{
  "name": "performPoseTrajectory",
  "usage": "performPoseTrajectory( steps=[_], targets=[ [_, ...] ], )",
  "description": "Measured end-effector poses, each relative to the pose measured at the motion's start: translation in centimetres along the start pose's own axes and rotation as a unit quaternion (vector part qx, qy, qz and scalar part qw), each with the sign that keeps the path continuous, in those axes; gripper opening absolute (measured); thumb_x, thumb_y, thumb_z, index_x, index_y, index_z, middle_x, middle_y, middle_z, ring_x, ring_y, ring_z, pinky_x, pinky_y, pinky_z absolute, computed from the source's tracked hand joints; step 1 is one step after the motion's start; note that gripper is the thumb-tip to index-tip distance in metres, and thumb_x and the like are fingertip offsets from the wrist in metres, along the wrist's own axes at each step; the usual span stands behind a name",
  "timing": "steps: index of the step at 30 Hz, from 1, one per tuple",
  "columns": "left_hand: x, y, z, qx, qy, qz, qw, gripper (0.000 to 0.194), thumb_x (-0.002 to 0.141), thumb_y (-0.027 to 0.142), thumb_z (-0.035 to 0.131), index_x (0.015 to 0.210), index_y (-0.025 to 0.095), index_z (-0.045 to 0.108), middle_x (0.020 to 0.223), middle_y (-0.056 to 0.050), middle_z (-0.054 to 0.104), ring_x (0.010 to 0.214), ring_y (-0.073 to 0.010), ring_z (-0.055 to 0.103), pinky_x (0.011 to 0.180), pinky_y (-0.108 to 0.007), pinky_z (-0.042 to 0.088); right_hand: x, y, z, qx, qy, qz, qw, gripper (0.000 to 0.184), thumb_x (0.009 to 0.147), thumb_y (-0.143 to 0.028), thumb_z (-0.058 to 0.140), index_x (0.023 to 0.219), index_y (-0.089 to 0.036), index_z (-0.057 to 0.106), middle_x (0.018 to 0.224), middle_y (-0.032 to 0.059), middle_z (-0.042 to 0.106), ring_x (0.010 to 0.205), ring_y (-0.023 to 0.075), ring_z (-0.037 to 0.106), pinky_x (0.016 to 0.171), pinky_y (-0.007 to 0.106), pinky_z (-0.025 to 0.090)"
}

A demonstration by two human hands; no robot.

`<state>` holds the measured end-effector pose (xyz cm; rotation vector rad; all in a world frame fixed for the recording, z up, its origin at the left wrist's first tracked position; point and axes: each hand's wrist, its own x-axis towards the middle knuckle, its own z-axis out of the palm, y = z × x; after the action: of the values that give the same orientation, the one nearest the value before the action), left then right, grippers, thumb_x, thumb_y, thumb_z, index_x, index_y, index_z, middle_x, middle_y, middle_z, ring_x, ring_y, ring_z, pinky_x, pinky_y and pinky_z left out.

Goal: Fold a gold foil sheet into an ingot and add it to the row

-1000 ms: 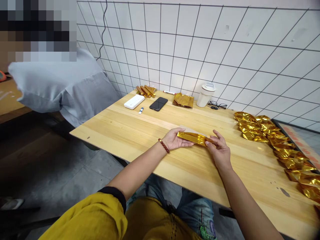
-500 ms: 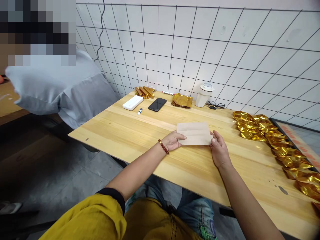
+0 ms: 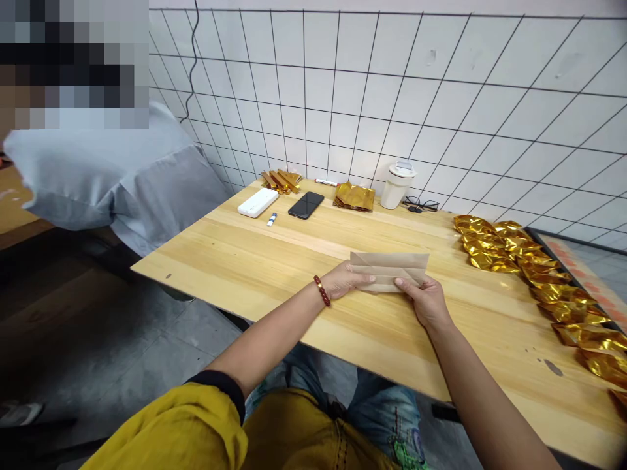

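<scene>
Creased paper [image 3: 389, 260] sits pinched by the left hand [image 3: 343, 279] and right hand [image 3: 432, 302]; I see gold foil pieces [image 3: 563, 294] right of both.

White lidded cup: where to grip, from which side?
Likely best around the cup's body, just below its lid, from the near side: it stands upright, wall behind, glasses to its right, gold foil stack to its left.

Wooden table [image 3: 245, 254]: phone [image 3: 306, 205], foil [image 3: 353, 197] (golden)
</scene>
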<state>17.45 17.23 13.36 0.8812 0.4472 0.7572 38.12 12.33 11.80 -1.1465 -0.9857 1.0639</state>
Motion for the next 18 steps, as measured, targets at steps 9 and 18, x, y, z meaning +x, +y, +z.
performPoseTrajectory(
  steps=[9, 18],
  targets=[
    [0.5, -0.2, -0.8, 0.016, -0.013, -0.002, 1.000, 0.061, 0.052, 0.028, 0.094, 0.107, 0.012, 0.074, 0.106, -0.016, 0.075, 0.100, -0.0282, 0.070, 0.095, -0.043, 0.050, -0.1, -0.2, 0.1, -0.015, -0.003, 0.007, 1.000, 0.032, 0.059, -0.045, 0.088, 0.084, -0.026, 0.079, 0.095, 0.0011, 0.079, 0.088, 0.0244, 0.073, 0.091, 0.042, 0.055],
    [0.3, 1.1, -2.2, 0.043, -0.053, -0.038, 0.997, 0.055, 0.057, 0.030, 0.091, 0.105, 0.012, 0.073, 0.103, -0.016, 0.075, 0.094, -0.0273, 0.071, 0.083, -0.038, 0.056, 0.4, 0.0, 0.0, -0.036, -0.028, 0.021, 0.999, 0.038, 0.063, -0.053, 0.084, 0.088, -0.024, 0.080, 0.090, 0.0030, 0.078, 0.091, 0.0274, 0.072, 0.091, 0.044, 0.054]
  ],
)
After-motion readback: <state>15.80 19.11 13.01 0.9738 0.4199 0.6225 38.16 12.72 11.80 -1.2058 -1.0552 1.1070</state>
